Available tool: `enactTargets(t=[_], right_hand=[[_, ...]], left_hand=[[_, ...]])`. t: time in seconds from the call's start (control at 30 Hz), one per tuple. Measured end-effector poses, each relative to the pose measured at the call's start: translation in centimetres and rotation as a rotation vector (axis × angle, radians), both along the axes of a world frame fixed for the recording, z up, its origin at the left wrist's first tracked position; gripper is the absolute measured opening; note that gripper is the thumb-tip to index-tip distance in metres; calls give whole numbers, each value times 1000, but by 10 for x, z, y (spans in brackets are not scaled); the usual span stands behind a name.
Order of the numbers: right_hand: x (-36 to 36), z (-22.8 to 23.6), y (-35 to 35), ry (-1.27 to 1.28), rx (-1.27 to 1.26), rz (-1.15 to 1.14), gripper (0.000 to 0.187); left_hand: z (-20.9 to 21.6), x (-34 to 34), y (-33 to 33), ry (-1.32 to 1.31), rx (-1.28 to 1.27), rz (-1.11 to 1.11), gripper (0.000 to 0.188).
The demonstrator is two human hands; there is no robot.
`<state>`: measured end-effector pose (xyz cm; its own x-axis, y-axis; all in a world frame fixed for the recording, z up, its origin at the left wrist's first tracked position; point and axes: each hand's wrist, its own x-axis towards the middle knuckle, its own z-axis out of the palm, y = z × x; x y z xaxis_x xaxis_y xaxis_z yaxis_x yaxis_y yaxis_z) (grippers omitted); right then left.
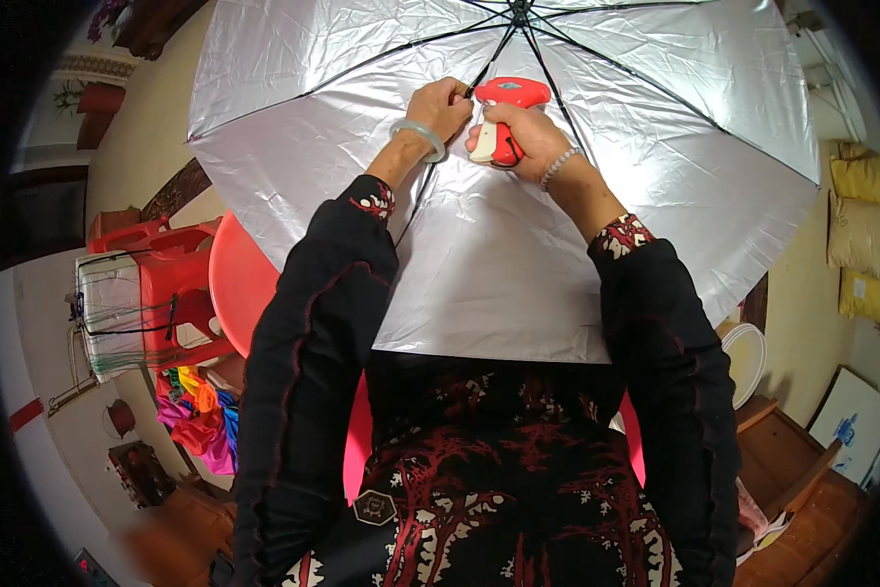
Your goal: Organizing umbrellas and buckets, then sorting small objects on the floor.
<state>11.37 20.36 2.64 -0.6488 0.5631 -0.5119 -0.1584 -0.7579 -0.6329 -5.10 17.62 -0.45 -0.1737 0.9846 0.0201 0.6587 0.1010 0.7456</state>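
An opened umbrella [498,284] with a silvery inner side spreads in front of me, its dark ribs meeting at a hub [521,14] at the top. My left hand [438,110], with a pale bangle at the wrist, is closed, its fingertips pinching a dark umbrella rib and the cloth beside it. My right hand [530,139] wraps round the grip of a red and white tagging gun [511,92]. The gun's front end points left, close to the left fingertips. Whether its tip touches the cloth cannot be seen.
Red plastic stools [180,293] and a round red tabletop [239,284] are at the left. Below them lies a heap of bright coloured cloth [203,416]. Yellowish sacks [862,210], a white tub [745,362] and wooden furniture [782,460] are on the right.
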Motion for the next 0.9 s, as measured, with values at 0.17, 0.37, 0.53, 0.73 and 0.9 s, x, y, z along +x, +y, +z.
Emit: enactTargets(t=[0.17,0.37,0.53,0.73,0.9], right_hand=[[25,28,15,-51,101,1,26],[42,40,19,-38,92,-150,25],[35,27,1,-12,101,-152,26],[25,17,-1,5,77,-105,26],[18,10,-1,25,30,-86,25]], left_hand=[[15,-22,21,471,185,0,20],[38,-12,34,555,213,252,22],[13,32,9,-90,40,128,28],[9,33,4,-79,34,139,27],[-3,30,5,-221,2,135,24]])
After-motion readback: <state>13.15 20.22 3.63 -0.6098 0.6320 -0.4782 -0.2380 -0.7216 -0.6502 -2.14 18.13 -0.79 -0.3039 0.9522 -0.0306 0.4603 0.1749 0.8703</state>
